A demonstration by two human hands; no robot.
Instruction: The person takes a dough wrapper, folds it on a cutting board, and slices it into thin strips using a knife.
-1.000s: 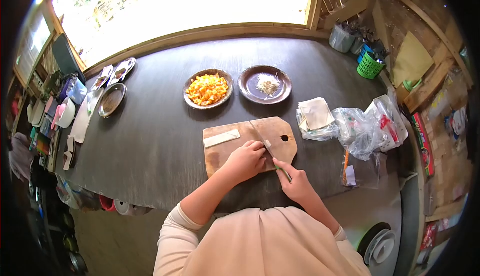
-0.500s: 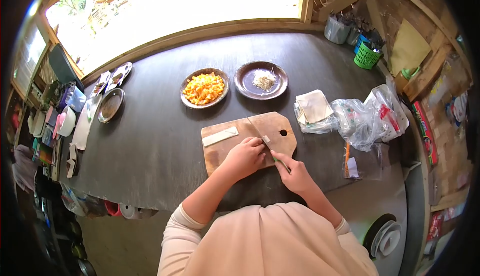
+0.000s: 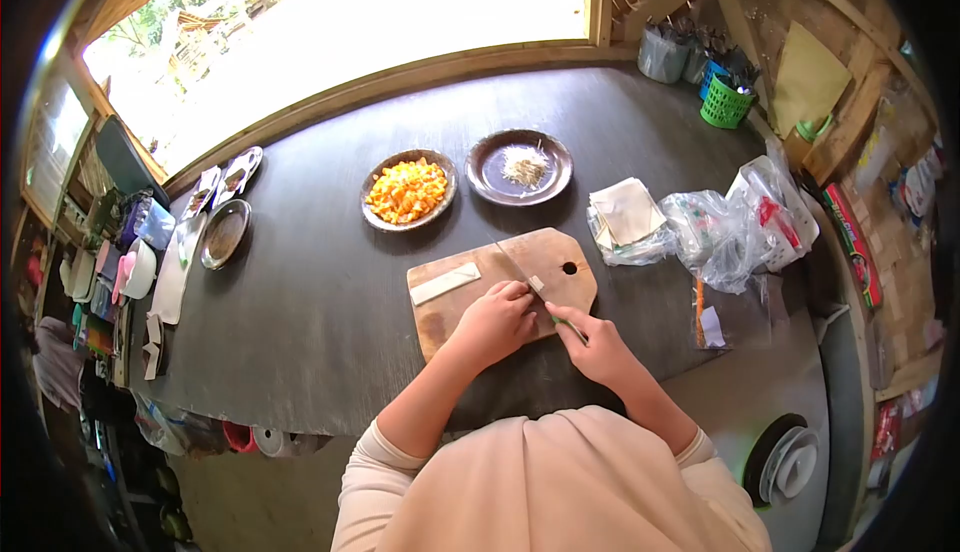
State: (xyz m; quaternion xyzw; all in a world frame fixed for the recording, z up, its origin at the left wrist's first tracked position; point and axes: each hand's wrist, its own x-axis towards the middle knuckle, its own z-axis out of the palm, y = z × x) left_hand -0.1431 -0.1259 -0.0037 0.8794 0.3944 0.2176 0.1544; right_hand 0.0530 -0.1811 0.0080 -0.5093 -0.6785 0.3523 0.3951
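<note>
A wooden cutting board [image 3: 470, 317] with a hole at its right end lies on the dark table before me. My right hand [image 3: 592, 340] grips the green handle of a knife [image 3: 518, 264], its blade slanting over the board away from me. Curled against the left side of the blade, my left hand [image 3: 502, 320] presses its fingers down on the board; what lies under them is hidden. Small pale cut pieces [image 3: 537, 283] sit at the blade's right side. A flat white strip [image 3: 445, 283] rests on the board's left part.
Beyond the board stand a plate of diced orange pieces [image 3: 407, 193] and a dark plate [image 3: 492, 184] with thin pale shreds. To the right lie stacked pale square sheets [image 3: 626, 212] and clear plastic bags [image 3: 705, 237]. A dark oval dish [image 3: 226, 234] is at left.
The view has shifted slightly. Both hands keep nearly the same place on the board, with the knife still beside the left fingers.
</note>
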